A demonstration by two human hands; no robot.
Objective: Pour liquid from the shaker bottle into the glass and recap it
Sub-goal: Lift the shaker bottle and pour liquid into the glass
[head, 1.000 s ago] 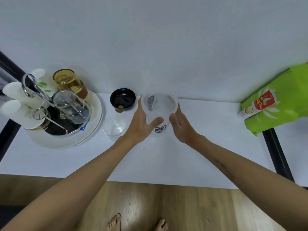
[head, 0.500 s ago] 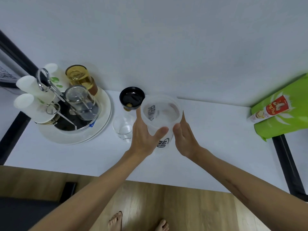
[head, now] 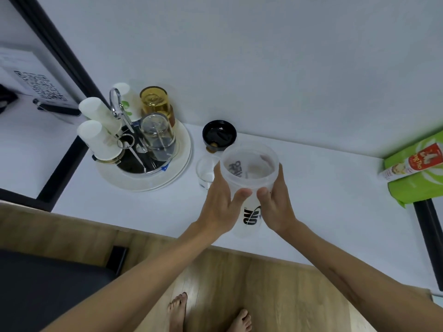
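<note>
The shaker bottle (head: 249,185), translucent with its mouth uncapped, is held upright between both hands above the white surface (head: 323,188), close to its near edge. The left hand (head: 221,202) is wrapped around the bottle's left side, thumb pressed on the front wall just below the rim; the right hand (head: 278,202) is closed on the right side in the same way, so the fingers of both hands are curled tight on the bottle. Whether liquid is inside cannot be told. The glass (head: 205,170), clear and standing upright, is seen just left of the bottle, partly hidden behind the left hand. The black cap (head: 219,135) is laid upside down behind the glass, near the wall. A round tray (head: 148,182) with cups and jars is placed further left, and a green bag (head: 417,173) lies at the right edge.
</note>
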